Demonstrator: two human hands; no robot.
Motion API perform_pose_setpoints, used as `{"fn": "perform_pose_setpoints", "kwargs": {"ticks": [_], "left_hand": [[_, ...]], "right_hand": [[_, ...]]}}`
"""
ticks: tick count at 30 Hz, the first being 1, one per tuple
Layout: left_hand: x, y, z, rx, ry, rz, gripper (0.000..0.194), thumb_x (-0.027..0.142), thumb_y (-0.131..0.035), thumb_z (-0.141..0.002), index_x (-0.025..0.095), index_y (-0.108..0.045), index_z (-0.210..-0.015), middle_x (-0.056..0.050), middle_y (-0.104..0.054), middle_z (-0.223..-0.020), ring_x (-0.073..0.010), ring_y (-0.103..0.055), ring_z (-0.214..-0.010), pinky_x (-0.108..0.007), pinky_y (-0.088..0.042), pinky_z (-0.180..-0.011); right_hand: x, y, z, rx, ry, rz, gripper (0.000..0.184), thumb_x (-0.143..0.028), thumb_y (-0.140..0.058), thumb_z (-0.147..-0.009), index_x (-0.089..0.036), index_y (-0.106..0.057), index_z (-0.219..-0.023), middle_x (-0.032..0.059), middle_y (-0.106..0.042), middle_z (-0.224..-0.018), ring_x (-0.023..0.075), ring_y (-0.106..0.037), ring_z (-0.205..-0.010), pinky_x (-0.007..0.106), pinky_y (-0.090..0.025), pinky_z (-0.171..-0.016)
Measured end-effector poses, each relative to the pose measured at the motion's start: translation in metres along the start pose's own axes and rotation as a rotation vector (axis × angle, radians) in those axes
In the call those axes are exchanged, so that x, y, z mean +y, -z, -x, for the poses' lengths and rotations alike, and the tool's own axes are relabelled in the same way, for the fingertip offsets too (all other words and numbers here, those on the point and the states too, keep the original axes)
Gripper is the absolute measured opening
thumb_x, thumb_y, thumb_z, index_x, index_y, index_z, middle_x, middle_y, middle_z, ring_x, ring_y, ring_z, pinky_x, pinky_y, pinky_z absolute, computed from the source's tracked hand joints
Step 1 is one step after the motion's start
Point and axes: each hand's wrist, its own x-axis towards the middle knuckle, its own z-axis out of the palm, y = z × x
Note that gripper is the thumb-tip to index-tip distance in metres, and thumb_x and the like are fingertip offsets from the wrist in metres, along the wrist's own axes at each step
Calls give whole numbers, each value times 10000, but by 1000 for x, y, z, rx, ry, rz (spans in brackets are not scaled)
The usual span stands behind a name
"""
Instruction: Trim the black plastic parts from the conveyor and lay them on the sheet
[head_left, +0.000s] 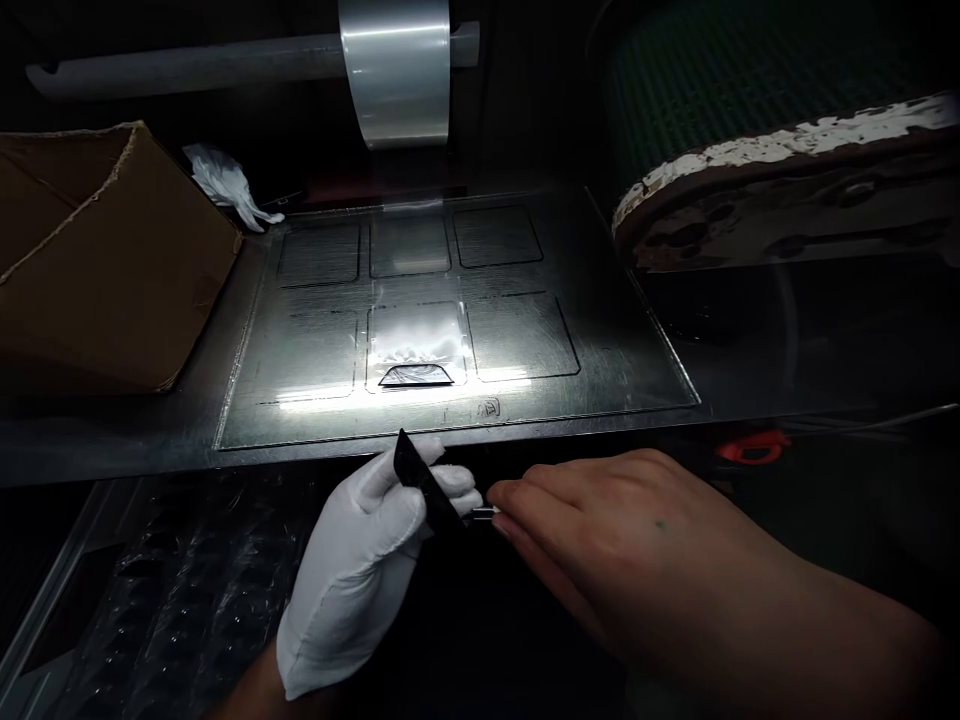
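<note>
My left hand (360,560), in a white glove, grips a dark, flat piece (424,480) with a pointed upper end, held tilted between thumb and fingers. Bare and closed in a pinch, my right hand (592,530) has its fingertips on a small shiny strip (481,514) at the lower end of that piece. How far the strip reaches is hidden. Beyond both hands, a trapezoid-shaped piece (416,375) with a dark edge and glossy face lies on a clear film sheet (420,335) on the marked mat.
The transparent mat (630,350) with rounded outlines covers the bench. A cardboard box (112,270) stands left, beside a crumpled white glove (229,185). Behind hangs a film roll (397,75) on a bar. A green ribbed machine (750,100) looms right; plastic trays (187,600) sit lower left.
</note>
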Motion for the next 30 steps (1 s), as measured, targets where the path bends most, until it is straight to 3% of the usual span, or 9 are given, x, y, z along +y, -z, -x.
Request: {"fn": "perform_pose_setpoints", "kwargs": {"ticks": [9,15,17,20,23,25,27,30], "left_hand": [[-2,1,0,27,-29,-10,259,241,-751,-972,227,-761,-1230,-66,-823,-1078,-202,-797,-978,-287,-636,-947],[-2,1,0,4,-53,3,268,240,-756,-968,231,-759,-1236,-62,-819,-1077,-209,-791,-1001,-299,-633,-964],[-1,2,-1,-15,-55,15,270,243,-758,-965,229,-760,-1235,-66,-816,-1087,-220,-790,-1009,-315,-630,-974],[1,5,-2,-39,-51,11,279,267,-767,-959,219,-763,-1234,-84,-812,-1106,-247,-793,-1006,-349,-634,-971],[1,8,-2,-68,-46,35,288,314,-775,-953,231,-765,-1229,-83,-805,-1108,-259,-788,-1005,-363,-638,-947],[-1,8,-3,-91,-46,68,278,330,-773,-953,251,-767,-1221,-65,-797,-1101,-252,-778,-1021,-361,-632,-952],[-4,7,-3,-99,-52,94,264,336,-772,-953,270,-770,-1209,-47,-789,-1089,-243,-768,-1033,-359,-623,-962],[-8,1,-3,-59,-63,54,309,393,-826,-895,278,-780,-1179,-53,-795,-1048,-263,-764,-1027,-381,-620,-958]], "right_hand": [[-2,-2,0,2,0,-6,124,-140,-627,-976,-262,-643,-987,-69,-653,-770,152,-563,-594,352,-242,-575],[-7,0,6,2,-7,-69,136,-186,-604,-1025,-282,-676,-1088,-62,-723,-876,148,-637,-689,334,-361,-627],[2,6,5,95,6,-150,161,-243,-571,-1066,-292,-682,-1172,-53,-765,-989,141,-697,-788,305,-445,-702],[40,11,-6,293,-78,-114,208,-300,-544,-1086,-276,-696,-1226,-15,-781,-1112,165,-733,-927,290,-505,-784],[91,5,-27,418,-256,12,241,-337,-563,-1063,-251,-753,-1184,40,-761,-1093,234,-712,-948,353,-508,-779],[114,-5,-39,488,-290,-28,245,-334,-595,-1031,-234,-793,-1136,78,-739,-1046,282,-682,-962,414,-510,-814],[119,-19,-43,571,-286,-107,246,-321,-625,-1001,-226,-806,-1138,113,-725,-1059,321,-655,-1025,484,-508,-902],[91,-50,-23,700,-315,-207,276,-319,-600,-1011,-234,-778,-1204,136,-725,-1127,326,-655,-1099,530,-506,-996]]}}
